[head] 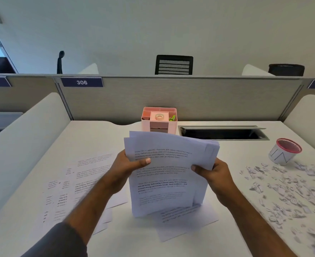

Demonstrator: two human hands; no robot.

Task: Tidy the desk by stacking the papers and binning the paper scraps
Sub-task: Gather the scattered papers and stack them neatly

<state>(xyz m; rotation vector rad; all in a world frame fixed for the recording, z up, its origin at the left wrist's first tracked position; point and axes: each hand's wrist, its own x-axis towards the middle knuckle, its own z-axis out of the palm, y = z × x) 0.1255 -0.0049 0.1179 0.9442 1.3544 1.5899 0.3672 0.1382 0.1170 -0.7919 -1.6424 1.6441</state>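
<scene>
papers upright between both hands

the sheaf of papers (168, 175) stands on its lower edge at mid-desk, tilted a little. the left hand (128, 164) pinches its left edge, thumb across the front page; the right hand (211, 171) grips the right edge, fingers curled round it. more loose sheets (75, 184) lie flat to the left and under the sheaf. paper scraps (282, 191) litter the desk's right side, near a small tilted bin (284, 152). a pink organiser (159, 118) stands behind the sheaf by the partition.
</scene>
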